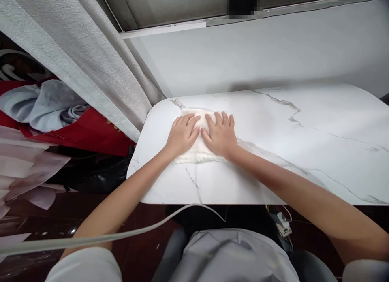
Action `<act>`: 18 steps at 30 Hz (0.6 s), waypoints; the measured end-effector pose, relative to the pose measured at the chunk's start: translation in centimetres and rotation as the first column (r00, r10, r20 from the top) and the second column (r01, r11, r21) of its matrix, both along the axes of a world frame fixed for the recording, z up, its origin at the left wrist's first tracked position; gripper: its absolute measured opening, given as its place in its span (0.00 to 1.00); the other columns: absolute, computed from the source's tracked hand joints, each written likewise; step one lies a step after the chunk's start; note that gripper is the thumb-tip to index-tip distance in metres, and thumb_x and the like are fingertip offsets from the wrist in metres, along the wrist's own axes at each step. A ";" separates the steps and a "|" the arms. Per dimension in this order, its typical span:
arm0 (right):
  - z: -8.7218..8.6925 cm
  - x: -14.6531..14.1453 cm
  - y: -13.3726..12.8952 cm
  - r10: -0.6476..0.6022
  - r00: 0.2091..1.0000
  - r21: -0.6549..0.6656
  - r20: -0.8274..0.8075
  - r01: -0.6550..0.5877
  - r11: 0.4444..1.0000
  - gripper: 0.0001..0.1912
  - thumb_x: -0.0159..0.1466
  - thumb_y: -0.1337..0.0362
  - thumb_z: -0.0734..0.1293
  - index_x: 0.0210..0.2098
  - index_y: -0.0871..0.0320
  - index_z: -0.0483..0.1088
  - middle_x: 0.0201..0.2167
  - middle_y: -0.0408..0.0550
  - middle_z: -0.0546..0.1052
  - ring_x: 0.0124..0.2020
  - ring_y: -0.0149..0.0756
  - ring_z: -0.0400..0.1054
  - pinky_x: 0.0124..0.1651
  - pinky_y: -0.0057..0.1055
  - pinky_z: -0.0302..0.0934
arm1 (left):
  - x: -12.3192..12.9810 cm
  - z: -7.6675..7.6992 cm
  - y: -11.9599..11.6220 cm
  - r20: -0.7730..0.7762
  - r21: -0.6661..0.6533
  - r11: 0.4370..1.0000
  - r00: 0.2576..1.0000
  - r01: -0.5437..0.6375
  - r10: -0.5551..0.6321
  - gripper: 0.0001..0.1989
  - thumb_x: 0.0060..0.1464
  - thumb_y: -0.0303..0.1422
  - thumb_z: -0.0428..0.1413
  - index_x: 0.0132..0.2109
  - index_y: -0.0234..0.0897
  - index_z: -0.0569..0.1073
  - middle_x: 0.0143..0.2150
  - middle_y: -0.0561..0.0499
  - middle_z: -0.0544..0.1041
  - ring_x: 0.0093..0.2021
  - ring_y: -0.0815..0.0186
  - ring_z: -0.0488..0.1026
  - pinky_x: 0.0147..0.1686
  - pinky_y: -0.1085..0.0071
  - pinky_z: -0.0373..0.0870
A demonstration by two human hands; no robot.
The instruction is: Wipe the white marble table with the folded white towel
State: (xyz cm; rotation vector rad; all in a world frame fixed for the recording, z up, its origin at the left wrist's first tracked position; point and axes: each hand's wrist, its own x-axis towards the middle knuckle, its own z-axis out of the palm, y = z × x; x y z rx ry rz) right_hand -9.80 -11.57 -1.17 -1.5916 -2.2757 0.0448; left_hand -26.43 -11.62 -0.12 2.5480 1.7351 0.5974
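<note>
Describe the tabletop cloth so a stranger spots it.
On the white, grey-veined table, go to the end by the curtain. There a cream cloth lies spread under the left hand and right hand. Its wavy near edge and creamier tint set it apart from the smooth table.

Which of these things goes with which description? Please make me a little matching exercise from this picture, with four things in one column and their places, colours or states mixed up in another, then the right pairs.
Things:
1. cloth
2. bag
3. curtain
4. cable

Descriptions:
A. red, with pale fabric in its opening
B. thin and pale, passing in front of the left arm
C. spread under the left hand and right hand
D. grey, hanging beside the left end of the table

Right pairs: 1-C, 2-A, 3-D, 4-B
</note>
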 end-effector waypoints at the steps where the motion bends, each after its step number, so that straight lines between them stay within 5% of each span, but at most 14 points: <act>1: 0.0 0.1 -1.2 0.009 1.000 0.004 0.010 -0.009 1.000 0.31 0.72 0.53 0.51 0.68 0.64 0.59 0.67 0.65 0.61 0.69 0.62 0.48 0.68 0.64 0.36 | 0.0 0.0 -1.2 -0.008 0.004 1.000 1.000 0.001 -0.001 0.22 0.67 0.36 0.42 0.62 0.38 0.68 0.63 0.42 0.70 0.63 0.54 0.65 0.65 0.54 0.58; 5: 0.1 0.1 -5.4 0.060 0.998 0.009 0.029 -0.060 0.998 0.32 0.72 0.52 0.51 0.70 0.63 0.57 0.68 0.64 0.60 0.71 0.64 0.44 0.68 0.69 0.30 | -0.2 0.2 -5.7 -0.052 0.013 1.000 0.999 0.010 -0.010 0.23 0.67 0.35 0.40 0.63 0.35 0.67 0.64 0.38 0.69 0.65 0.53 0.64 0.66 0.51 0.56; 12: 0.6 -0.1 -11.3 0.195 0.981 0.004 0.009 -0.195 0.981 0.32 0.72 0.53 0.52 0.70 0.63 0.57 0.69 0.67 0.58 0.71 0.67 0.44 0.67 0.70 0.34 | -0.9 0.5 -12.5 -0.090 0.006 0.999 0.995 -0.034 0.034 0.23 0.68 0.35 0.39 0.64 0.37 0.65 0.65 0.38 0.68 0.67 0.53 0.63 0.67 0.49 0.57; 18: 0.8 -1.2 -14.0 0.315 0.949 0.014 -0.013 -0.315 0.949 0.33 0.72 0.53 0.52 0.71 0.65 0.55 0.70 0.70 0.55 0.73 0.66 0.41 0.67 0.72 0.33 | -2.9 0.5 -15.2 -0.077 0.014 1.000 0.997 0.001 0.000 0.22 0.68 0.36 0.40 0.63 0.39 0.65 0.64 0.38 0.69 0.66 0.52 0.64 0.67 0.49 0.59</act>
